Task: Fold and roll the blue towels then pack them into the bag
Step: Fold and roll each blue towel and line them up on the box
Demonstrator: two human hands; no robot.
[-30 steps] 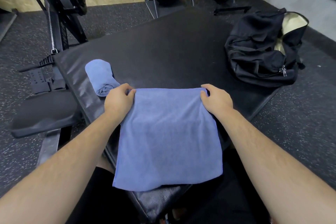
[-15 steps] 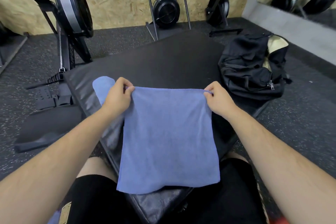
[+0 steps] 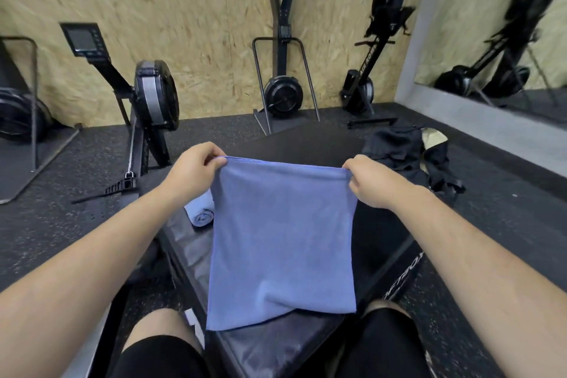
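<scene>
The left hand [image 3: 191, 173] and right hand [image 3: 372, 184] are each pinching one top corner of the blue towel [image 3: 282, 239]. The towel is hanging below both grips, long axis vertical. The bag [image 3: 399, 147] is lying just beyond the right hand, the nearer one.

The towel [image 3: 282, 239] hangs between the left fingers [image 3: 214, 159] and the right fingers [image 3: 349, 166], above the table [image 3: 306, 144]. A rolled towel [image 3: 201, 213] lies on the table just below the left fingers. The bag [image 3: 392, 147] sits beyond and right of the right fingers.
</scene>
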